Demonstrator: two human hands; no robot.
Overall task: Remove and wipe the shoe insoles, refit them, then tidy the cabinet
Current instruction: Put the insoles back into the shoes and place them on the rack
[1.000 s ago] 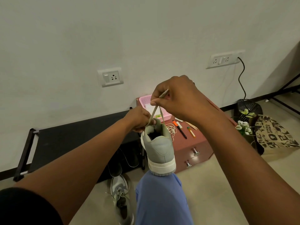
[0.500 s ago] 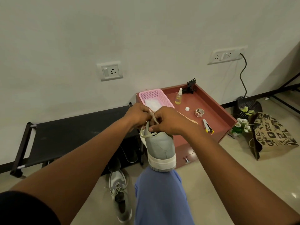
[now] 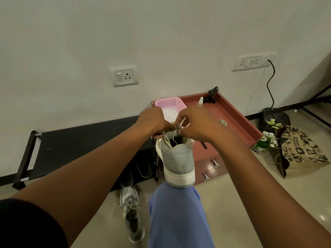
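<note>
A grey shoe with a cream sole (image 3: 177, 161) stands heel-down on my blue-trousered knee (image 3: 177, 212). My left hand (image 3: 154, 122) and my right hand (image 3: 195, 124) meet just above the shoe's opening, each pinching the pale shoelace (image 3: 180, 127). Its inside is dark and no insole shows. A second grey shoe (image 3: 131, 212) lies on the floor to the left of my leg. Behind the hands sits the low reddish cabinet (image 3: 238, 122) with two drawers.
On the cabinet top are a pink basket (image 3: 170, 103), a small spray bottle (image 3: 200, 102), a black clip (image 3: 213, 95) and a tape roll (image 3: 223, 122). A black shoe rack (image 3: 75, 145) stands left. A printed paper bag (image 3: 300, 149) and flowers (image 3: 266, 140) sit right.
My right hand came down from pulling the lace up high and now meets my left hand at the shoe's opening. The view tilted slightly.
</note>
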